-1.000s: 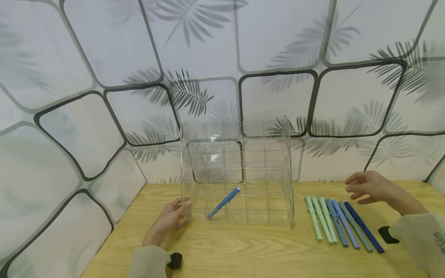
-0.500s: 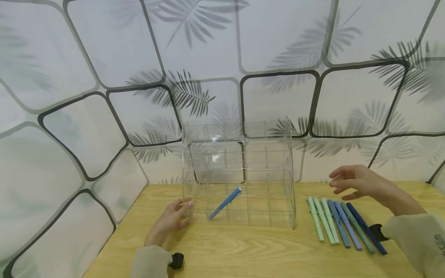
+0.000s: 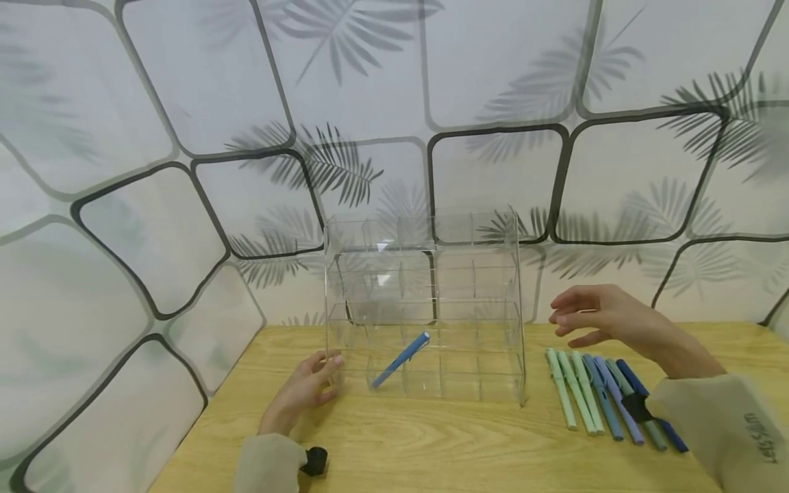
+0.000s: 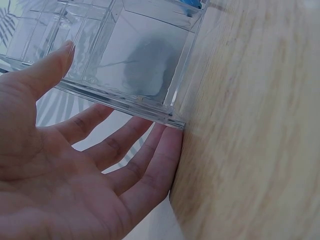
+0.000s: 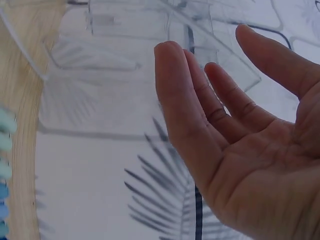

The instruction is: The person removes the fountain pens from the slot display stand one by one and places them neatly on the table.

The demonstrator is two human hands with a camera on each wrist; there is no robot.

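Note:
A clear plastic multi-compartment organizer rack [image 3: 425,308] stands upright on the table. One blue pen [image 3: 401,359] leans slantwise in its lowest row, left of centre. At the rack's left edge my left hand [image 3: 302,387] touches the side panel with nearly straight fingers; in the left wrist view the thumb [image 4: 52,67] overlaps the rack's front. My right hand [image 3: 607,318] hovers above the pens with loosely bent fingers, holding nothing. Below it several capped pens [image 3: 594,394] in light green, blue, lilac, grey-green and dark blue lie side by side. The right cuff and wristband partly hide the rightmost ones.
The wooden table [image 3: 425,445] extends in front of the rack. A wall covering [image 3: 493,185] with dark outlines and leaf prints rises right behind the rack and along the left side.
My right hand has moved left, from the right of the pens to above them, toward the rack. The left hand stays at the rack's edge, and the pens have not moved.

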